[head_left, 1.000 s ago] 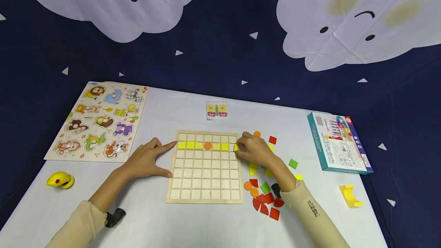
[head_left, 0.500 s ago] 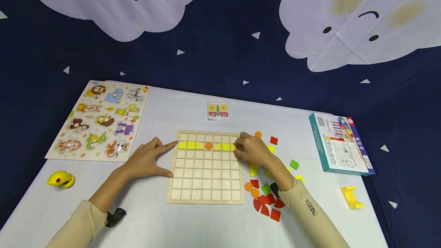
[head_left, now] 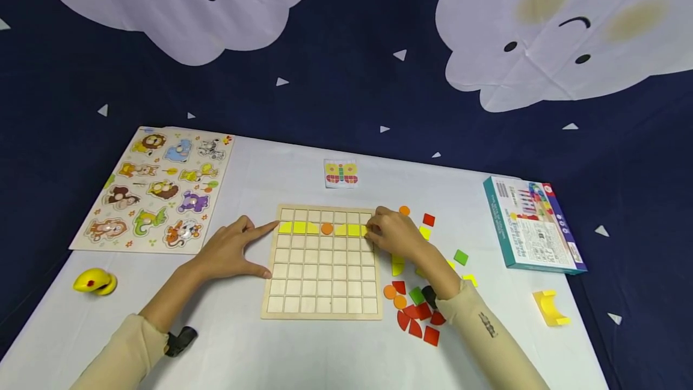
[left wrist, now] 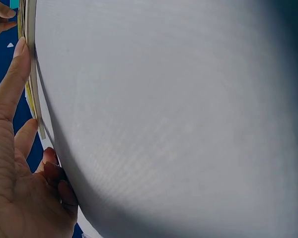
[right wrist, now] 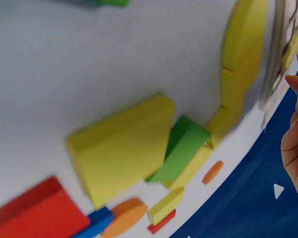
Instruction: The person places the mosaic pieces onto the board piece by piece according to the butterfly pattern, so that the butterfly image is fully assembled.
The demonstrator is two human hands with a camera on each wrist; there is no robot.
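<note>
The left hand (head_left: pixel 230 251), thumb and forefinger spread, touches the grid board (head_left: pixel 322 316) along its left edge while the right hand (head_left: pixel 399 233) pinches a yellow piece (head_left: pixel 364 231) at its second-farthest row's right end, apparently seating it, likely needing a light press before release
</note>
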